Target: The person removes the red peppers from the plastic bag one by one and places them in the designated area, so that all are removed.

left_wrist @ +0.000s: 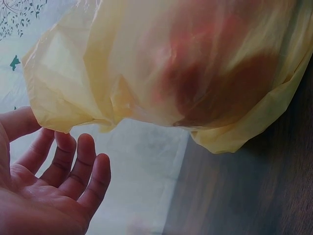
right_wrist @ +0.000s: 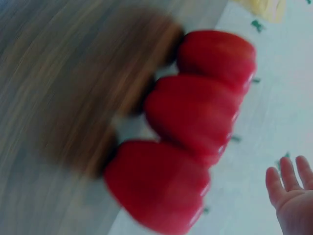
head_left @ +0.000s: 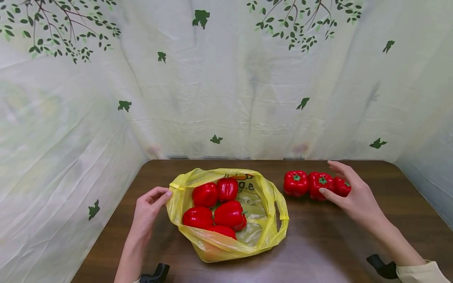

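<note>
A yellow plastic bag (head_left: 209,251) stands with its mouth spread wide, and several red bell peppers (head_left: 228,214) lie inside it. My left hand (head_left: 150,208) pinches the bag's left rim between thumb and forefinger; in the left wrist view the other fingers (left_wrist: 100,176) are loosely bent below the edge. Three more red bell peppers (head_left: 295,183) sit in a row right of the bag, touching one another. Over the right end of that row is my right hand (head_left: 354,196), thumb and fingers spread, holding nothing. The right wrist view shows those peppers (right_wrist: 193,115) with the hand apart from them.
A dark brown wooden table (head_left: 315,243) carries everything. Behind it and at both sides hangs a pale cloth (head_left: 230,98) printed with leaves and branches. A bag handle loop (head_left: 283,214) sticks out on the side toward the row of peppers.
</note>
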`<state>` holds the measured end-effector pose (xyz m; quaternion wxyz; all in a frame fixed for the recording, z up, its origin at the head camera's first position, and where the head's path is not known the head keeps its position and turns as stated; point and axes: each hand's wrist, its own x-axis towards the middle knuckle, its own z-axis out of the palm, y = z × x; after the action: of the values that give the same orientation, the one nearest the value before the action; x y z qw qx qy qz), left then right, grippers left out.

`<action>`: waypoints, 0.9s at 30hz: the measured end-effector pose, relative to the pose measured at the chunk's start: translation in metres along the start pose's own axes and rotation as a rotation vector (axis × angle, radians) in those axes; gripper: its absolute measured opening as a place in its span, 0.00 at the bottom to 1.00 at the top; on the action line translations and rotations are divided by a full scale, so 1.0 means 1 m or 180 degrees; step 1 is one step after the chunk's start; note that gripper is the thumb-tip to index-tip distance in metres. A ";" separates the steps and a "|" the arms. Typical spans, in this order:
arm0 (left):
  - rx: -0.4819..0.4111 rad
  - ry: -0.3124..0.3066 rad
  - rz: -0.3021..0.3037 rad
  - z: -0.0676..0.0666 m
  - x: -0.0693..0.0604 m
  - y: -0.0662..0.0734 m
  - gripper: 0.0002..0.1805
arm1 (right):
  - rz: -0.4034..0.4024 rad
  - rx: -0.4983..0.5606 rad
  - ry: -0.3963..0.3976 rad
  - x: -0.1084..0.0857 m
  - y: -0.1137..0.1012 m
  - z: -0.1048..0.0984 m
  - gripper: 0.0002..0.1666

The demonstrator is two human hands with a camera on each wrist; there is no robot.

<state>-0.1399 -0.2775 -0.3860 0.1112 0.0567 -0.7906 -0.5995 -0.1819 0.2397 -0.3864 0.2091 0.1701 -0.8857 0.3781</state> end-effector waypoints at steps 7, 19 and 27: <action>0.0010 0.0003 -0.0010 0.001 0.001 -0.001 0.17 | -0.0300 0.0147 -0.0130 0.002 -0.021 0.021 0.51; 0.0030 -0.0016 -0.0020 0.002 0.001 -0.001 0.17 | -0.0710 0.0444 -0.0550 0.013 -0.055 0.044 0.49; 0.0037 -0.0025 -0.0028 0.003 0.001 -0.002 0.17 | -0.0863 0.0852 -0.0815 0.013 -0.071 0.067 0.45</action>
<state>-0.1417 -0.2759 -0.3883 0.1051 0.0585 -0.7942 -0.5956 -0.1763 0.1414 -0.3793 0.1195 0.3604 -0.8160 0.4359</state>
